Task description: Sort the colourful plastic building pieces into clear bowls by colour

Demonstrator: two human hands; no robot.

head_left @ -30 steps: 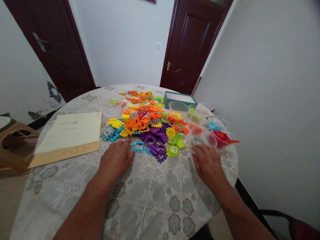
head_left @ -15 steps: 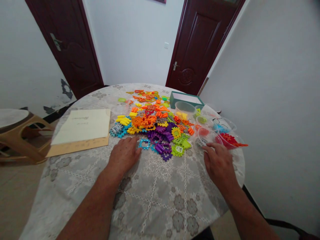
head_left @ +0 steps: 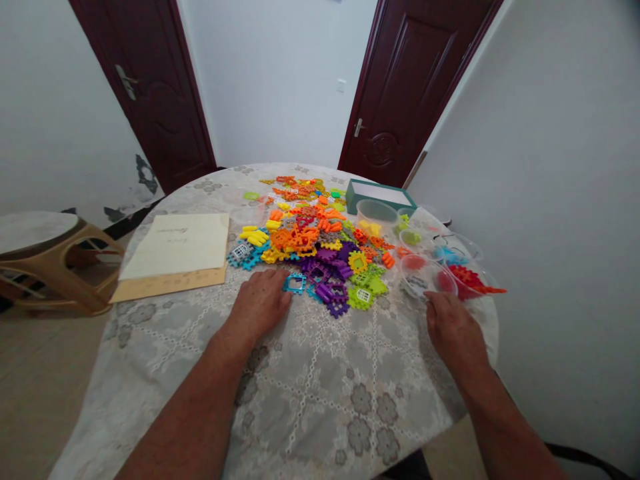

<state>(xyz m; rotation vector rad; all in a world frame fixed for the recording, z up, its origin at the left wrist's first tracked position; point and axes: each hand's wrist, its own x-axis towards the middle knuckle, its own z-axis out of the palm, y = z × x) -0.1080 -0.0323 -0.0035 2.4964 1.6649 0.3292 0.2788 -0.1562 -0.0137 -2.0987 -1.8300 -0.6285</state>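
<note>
My left hand rests on the tablecloth with its fingers loosely apart. Just right of its fingertips lies a light-blue square frame piece with notched edges; whether they touch it I cannot tell. Behind it spreads a heap of plastic building pieces, with orange pieces, purple pieces and lime-green pieces in front. My right hand has its fingers bent together at the near rim of a clear plastic tub. Its fingertips are partly hidden, so I cannot see what they hold, if anything.
More clear tubs stand on the right, holding red pieces, blue pieces and yellow pieces. A green open box stands behind. Paper sheets lie left on the round table. A stool is beyond.
The view has shifted, so the scene sits slightly farther right. My right hand has drawn back from inside the clear tub to its near rim. My left hand stays beside the light-blue piece.
</note>
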